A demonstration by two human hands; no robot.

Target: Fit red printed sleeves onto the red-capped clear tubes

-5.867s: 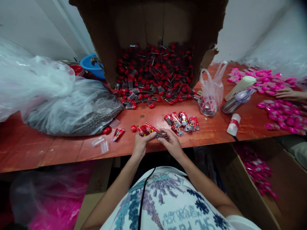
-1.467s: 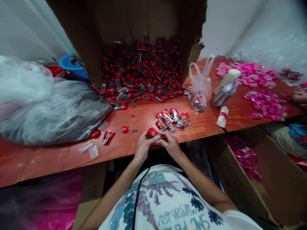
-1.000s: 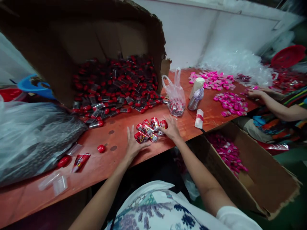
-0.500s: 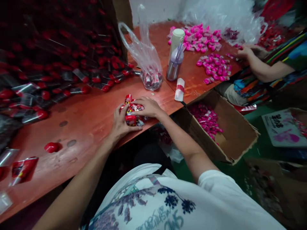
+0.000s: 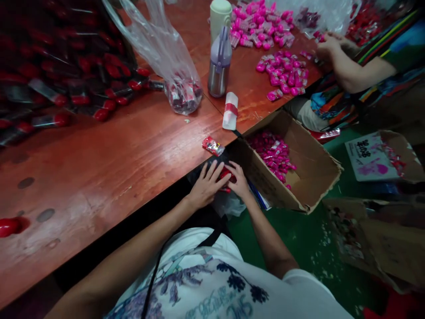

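Observation:
Just below the table's front edge, my left hand (image 5: 206,185) lies over a few shiny red packets (image 5: 228,176), its fingers outstretched and apart. My right hand (image 5: 239,182) curves round the same packets from the other side, thumb and fingers against them. How many packets there are is hidden by the fingers. Beneath both hands hangs a clear plastic bag (image 5: 229,204). One more red packet (image 5: 213,146), with a printed wrapper, lies on the table edge just above my hands.
On the red-brown table (image 5: 139,150) stand a knotted clear bag (image 5: 182,95), a purple-topped bottle (image 5: 219,66) and a white tissue pack (image 5: 230,110). Red-capped tubes (image 5: 79,91) heap at left. A carton (image 5: 312,177) holds pink pieces. A co-worker's hands (image 5: 328,46) handle pink pieces at right.
Both hands have moved right and down off the tabletop with the red packets, to over the bag below the edge. One packet is left on the table. My view has shifted right.

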